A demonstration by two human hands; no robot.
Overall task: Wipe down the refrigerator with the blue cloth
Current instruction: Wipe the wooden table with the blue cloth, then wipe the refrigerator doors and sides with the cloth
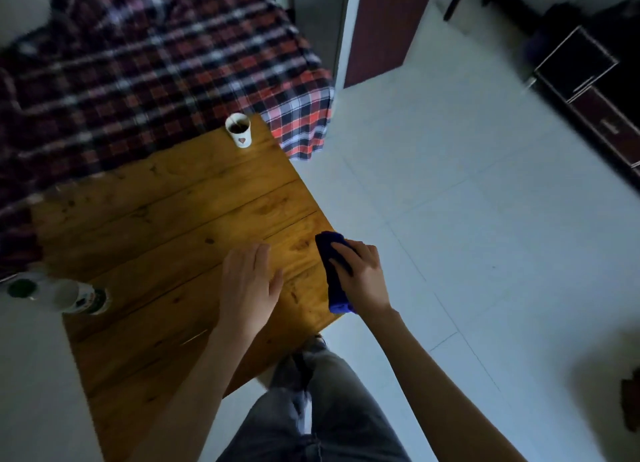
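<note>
The blue cloth (334, 281) lies folded at the right edge of a wooden table (166, 226). My right hand (360, 274) rests on top of it, with fingers curled over the cloth and gripping it. Flat on the wood just left of the cloth lies my left hand (249, 281), its fingers straight and holding nothing. No refrigerator shows in this view.
A white paper cup (239, 130) with dark liquid stands at the table's far corner. A plastic bottle (59, 293) lies at the left edge. A plaid blanket (138, 73) covers a bed behind. White tiled floor (467, 201) spreads right, with a dark cabinet (588, 87) at far right.
</note>
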